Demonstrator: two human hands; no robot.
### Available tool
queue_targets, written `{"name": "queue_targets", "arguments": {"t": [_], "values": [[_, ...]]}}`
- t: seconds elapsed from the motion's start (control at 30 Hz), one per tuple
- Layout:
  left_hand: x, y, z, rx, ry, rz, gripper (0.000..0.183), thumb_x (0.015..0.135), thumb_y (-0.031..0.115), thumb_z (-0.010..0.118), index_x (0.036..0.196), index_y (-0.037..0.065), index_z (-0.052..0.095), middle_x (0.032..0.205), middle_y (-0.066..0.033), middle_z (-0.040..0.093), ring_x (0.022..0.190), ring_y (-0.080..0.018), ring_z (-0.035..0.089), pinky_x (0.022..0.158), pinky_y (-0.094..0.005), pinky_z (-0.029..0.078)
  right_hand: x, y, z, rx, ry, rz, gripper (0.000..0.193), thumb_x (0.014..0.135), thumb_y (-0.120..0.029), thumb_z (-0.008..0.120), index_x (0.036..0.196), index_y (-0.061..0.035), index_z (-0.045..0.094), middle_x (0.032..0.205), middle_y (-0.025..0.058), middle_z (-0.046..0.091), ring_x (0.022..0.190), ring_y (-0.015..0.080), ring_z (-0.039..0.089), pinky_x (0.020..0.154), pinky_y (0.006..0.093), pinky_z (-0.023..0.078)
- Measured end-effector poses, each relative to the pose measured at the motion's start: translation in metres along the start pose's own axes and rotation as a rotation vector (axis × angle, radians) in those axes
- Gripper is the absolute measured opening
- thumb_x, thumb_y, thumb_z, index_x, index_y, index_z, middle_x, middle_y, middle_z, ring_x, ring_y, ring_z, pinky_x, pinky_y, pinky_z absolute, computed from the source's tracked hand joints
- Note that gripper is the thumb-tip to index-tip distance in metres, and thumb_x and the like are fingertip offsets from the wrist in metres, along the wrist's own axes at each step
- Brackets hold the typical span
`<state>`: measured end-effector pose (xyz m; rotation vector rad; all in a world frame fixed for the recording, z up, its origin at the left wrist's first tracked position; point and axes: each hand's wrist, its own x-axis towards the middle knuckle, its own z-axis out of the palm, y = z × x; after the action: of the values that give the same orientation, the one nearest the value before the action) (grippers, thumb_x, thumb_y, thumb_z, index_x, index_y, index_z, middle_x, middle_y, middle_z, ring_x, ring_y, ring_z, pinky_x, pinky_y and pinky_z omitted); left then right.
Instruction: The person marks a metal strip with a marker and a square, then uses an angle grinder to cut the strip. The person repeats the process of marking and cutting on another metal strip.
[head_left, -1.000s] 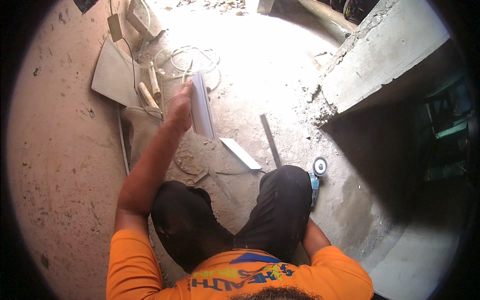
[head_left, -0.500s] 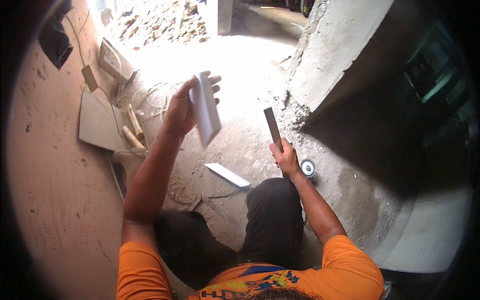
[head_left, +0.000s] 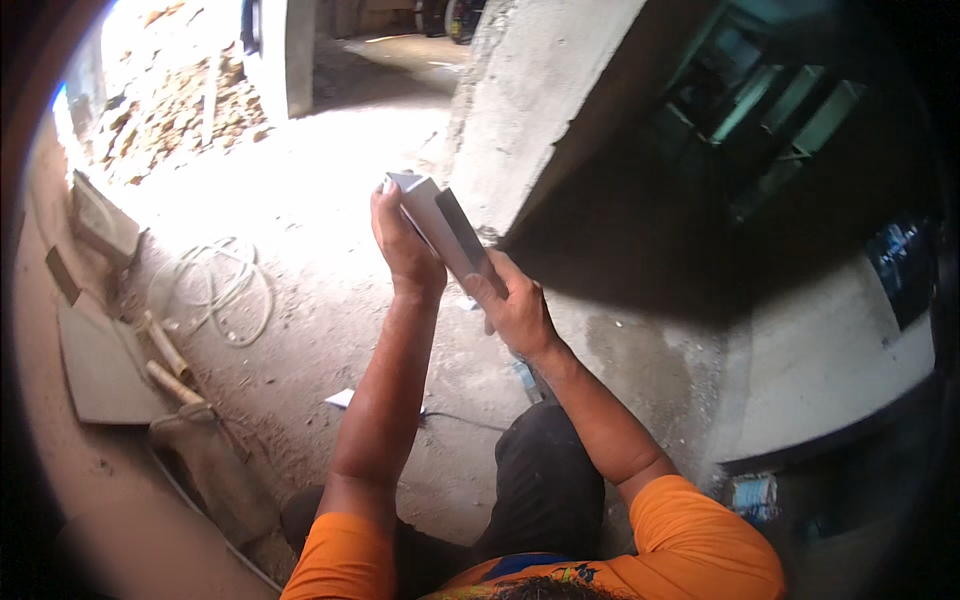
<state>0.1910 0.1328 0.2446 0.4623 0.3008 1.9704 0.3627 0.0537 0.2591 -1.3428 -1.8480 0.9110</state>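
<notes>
Held up in front of me is a short white hollow piece of profile (head_left: pixel 427 212), tilted, with one end toward the far side. My left hand (head_left: pixel 408 250) is closed around its left side, thumb near the far end. A flat dark metal bar (head_left: pixel 461 230) lies along the right side of the profile. My right hand (head_left: pixel 520 308) grips the bar's near end, with fingers also against the profile. Below my left forearm, a white offcut (head_left: pixel 341 398) lies on the floor, partly hidden by the arm.
A pale coiled hose (head_left: pixel 262 310) lies on the dusty floor at left, near two short poles (head_left: pixel 167 345) and a leaning board (head_left: pixel 105 370). A concrete pillar (head_left: pixel 550 95) slants at the far right. Rubble (head_left: pixel 175 100) is heaped outside. A dark cable (head_left: pixel 465 420) runs near my knee.
My hands have come together, bringing the metal bar from the right against the white profile. The view has turned to the right, so the floor things appear further left.
</notes>
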Motion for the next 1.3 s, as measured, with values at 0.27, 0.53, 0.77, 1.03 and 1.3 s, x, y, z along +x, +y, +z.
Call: {"name": "queue_targets", "arguments": {"t": [0.27, 0.53, 0.77, 1.03, 1.3], "values": [[-0.033, -0.068, 0.065, 0.095, -0.108, -0.153, 0.035, 0.123, 0.043, 0.069, 0.134, 0.01, 0.063, 0.125, -0.0047, 0.072, 0.105, -0.014, 0.067, 0.089, -0.0296, 0.056, -0.019, 0.055, -0.056, -0.467, 0.46, -0.277, 0.062, 0.119, -0.047, 0.076, 0.16, -0.0004, 0.067, 0.106, 0.0082, 0.079, 0.076, 0.0149, 0.076, 0.069, 0.0326, 0.061], [-0.051, -0.083, 0.084, 0.144, -0.527, -0.585, 0.061, 0.117, 0.028, 0.078, 0.169, 0.013, 0.05, 0.14, -0.0098, 0.075, 0.113, -0.0138, 0.07, 0.093, -0.0301, 0.057, -0.074, 0.02, -0.135, 0.644, 0.121, 0.303, 0.058, 0.126, -0.056, 0.056, 0.145, -0.0035, 0.072, 0.106, 0.0096, 0.079, 0.063, 0.002, 0.058, 0.044, 0.0163, 0.038], [-0.053, -0.105, 0.1, 0.186, -0.656, -0.602, 0.078, 0.101, 0.022, 0.091, 0.166, 0.007, 0.051, 0.119, -0.0099, 0.076, 0.104, -0.0174, 0.075, 0.075, -0.0335, 0.062, -0.115, 0.0, -0.138, 0.538, 0.295, 0.365, 0.076, 0.124, -0.069, 0.051, 0.155, -0.0019, 0.066, 0.108, 0.0166, 0.083, 0.061, 0.0047, 0.058, 0.044, 0.0185, 0.037], [-0.054, -0.097, 0.099, 0.321, -0.55, -0.313, 0.068, 0.1, 0.023, 0.092, 0.156, 0.004, 0.059, 0.139, -0.0146, 0.072, 0.116, -0.0217, 0.076, 0.078, -0.0352, 0.067, -0.121, -0.003, -0.126, 0.177, 0.511, 0.327, 0.059, 0.124, -0.05, 0.065, 0.153, 0.002, 0.066, 0.108, 0.0152, 0.083, 0.064, 0.0057, 0.062, 0.048, 0.0207, 0.04], [-0.021, -0.06, 0.073, 0.179, -0.398, -0.314, 0.054, 0.111, 0.021, 0.085, 0.153, 0.002, 0.059, 0.136, -0.0161, 0.075, 0.113, -0.0241, 0.081, 0.076, -0.0355, 0.072, -0.07, 0.001, -0.115, 0.1, 0.753, 0.201, 0.061, 0.121, -0.049, 0.071, 0.156, 0.0009, 0.066, 0.097, 0.0073, 0.076, 0.057, 0.0036, 0.052, 0.048, 0.0216, 0.035]]}}
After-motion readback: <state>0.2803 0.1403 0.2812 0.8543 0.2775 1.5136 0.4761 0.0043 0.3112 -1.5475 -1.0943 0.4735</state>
